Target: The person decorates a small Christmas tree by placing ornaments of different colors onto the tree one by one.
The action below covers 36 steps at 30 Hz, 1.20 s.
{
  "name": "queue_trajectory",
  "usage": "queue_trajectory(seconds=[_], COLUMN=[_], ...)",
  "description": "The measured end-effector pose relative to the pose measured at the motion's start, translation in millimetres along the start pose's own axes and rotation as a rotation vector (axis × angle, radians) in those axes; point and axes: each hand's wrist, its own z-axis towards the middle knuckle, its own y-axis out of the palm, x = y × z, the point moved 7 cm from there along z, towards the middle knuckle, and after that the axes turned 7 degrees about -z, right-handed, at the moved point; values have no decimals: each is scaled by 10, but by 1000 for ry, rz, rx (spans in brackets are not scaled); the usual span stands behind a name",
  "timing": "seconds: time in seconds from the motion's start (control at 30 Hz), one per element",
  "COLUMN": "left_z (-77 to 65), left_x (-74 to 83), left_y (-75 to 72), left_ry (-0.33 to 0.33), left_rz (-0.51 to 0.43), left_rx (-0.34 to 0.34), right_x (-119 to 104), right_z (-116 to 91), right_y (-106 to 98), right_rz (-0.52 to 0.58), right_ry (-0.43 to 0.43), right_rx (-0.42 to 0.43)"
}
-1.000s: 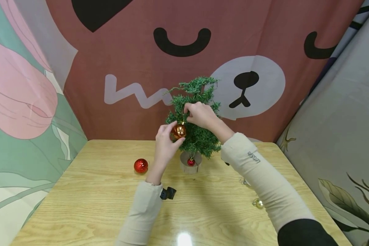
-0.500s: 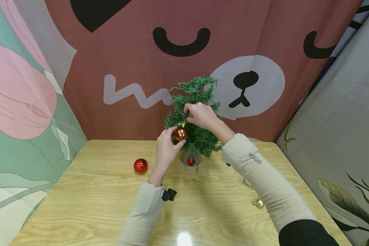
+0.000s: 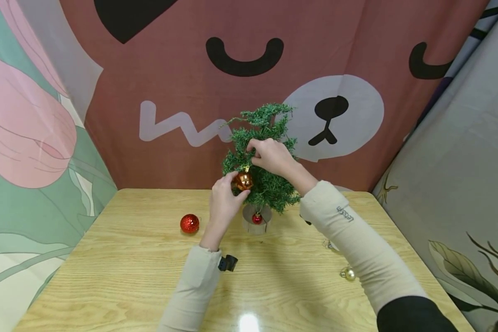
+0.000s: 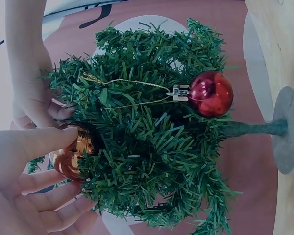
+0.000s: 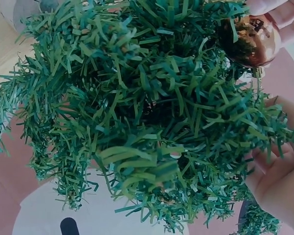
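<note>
A small green artificial Christmas tree (image 3: 275, 184) stands at the far side of the table. In front of its left side, my left hand (image 3: 224, 196) holds a shiny orange bauble (image 3: 245, 180) between thumb and fingers, its gold cap upward. My right hand (image 3: 271, 156) is just above, fingers curled in among the branches. Gold string runs up from the cap toward these fingers in the right wrist view, where green needles partly cover the right hand (image 5: 279, 178). A smaller red bauble (image 4: 211, 94) hangs by a gold string low on the tree, before its round grey base (image 3: 251, 227).
A glittery red ball (image 3: 189, 224) lies on the wooden table (image 3: 141, 276) left of the tree. At the right, by my right sleeve, are a small pale gold bauble (image 3: 348, 274) and a clear or silvery piece (image 3: 329, 245). A printed curtain (image 3: 170, 69) hangs close behind the tree.
Over the first half second my left hand lowered the orange bauble slightly and moved a little right; since then it has stayed nearly still. My right hand has kept its place.
</note>
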Motion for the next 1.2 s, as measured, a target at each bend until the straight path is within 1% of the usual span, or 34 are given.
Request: queue_trajectory(seconds=[0.13, 0.3, 0.37, 0.5, 0.63, 0.77, 0.9, 1.07, 1.13, 1.2], left_z=[-7, -12, -15, -18, -25, -39, -58, -87, -98, -107], left_x=[-7, -15, -7, 4, 13, 18, 28, 33, 31, 31], left_y=[-9, -10, -13, -22, -32, -38, -52, -70, -77, -85], left_ry=[6, -5, -4, 7, 22, 35, 49, 56, 55, 51], left_rz=[-11, -15, -13, -13, -22, -18, -25, -61, -74, -84], left_rx=[5, -3, -6, 0, 10, 16, 26, 34, 34, 32], right_x=[-12, -45, -66, -110, -134, -143, -142, -138, -139, -137], right_z=[-1, 14, 21, 20, 17, 17, 15, 17, 25, 42], right_y=[-21, -78, -128, -261, -386, -496, -606, -758, -810, -848], right_rz=[36, 41, 38, 51, 56, 42, 14, -14, -17, -22], right_ry=[-6, 0, -3, -20, -35, -67, -97, -124, -136, -141], right_rx=[-2, -18, -6, 43, 106, 199, 319, 475, 513, 526])
